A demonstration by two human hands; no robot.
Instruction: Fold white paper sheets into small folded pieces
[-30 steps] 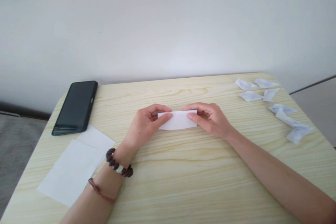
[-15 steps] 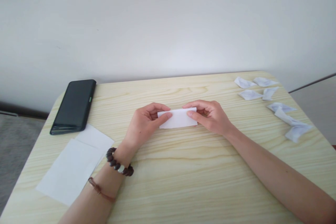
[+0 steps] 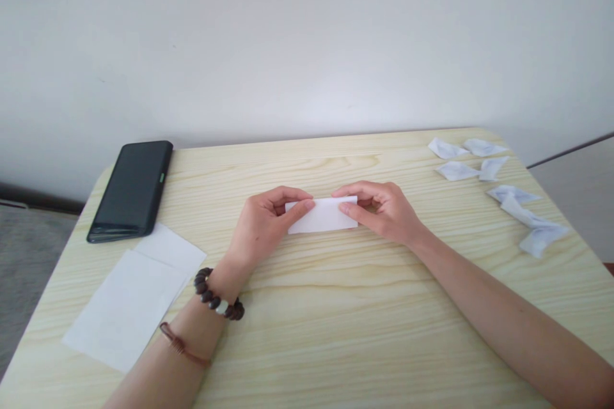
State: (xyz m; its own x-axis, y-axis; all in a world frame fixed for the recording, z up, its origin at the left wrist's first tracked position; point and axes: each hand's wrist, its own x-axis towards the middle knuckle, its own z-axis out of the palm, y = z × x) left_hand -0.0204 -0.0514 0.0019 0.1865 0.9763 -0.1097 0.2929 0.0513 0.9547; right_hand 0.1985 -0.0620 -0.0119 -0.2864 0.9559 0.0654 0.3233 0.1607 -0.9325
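A narrow folded piece of white paper (image 3: 324, 216) is held level between my two hands, over the middle of the table. My left hand (image 3: 268, 220) pinches its left end, thumb on the near face and index finger along the top edge. At the other end my right hand (image 3: 384, 211) grips it the same way, thumb tip pressed on the face. Both hands are closed on the paper. The fingers behind it are partly hidden.
A black phone (image 3: 132, 188) lies at the table's (image 3: 336, 345) back left. Flat white paper sheets (image 3: 122, 310) overlap in front of it, beside my left forearm. Several folded white paper pieces (image 3: 458, 170) lie along the right side. A pale wall (image 3: 307, 45) stands behind the table.
Both hands keep their pinch on the folded paper, almost unmoved. The view has shifted slightly, so the phone and sheets appear a little further left and higher.
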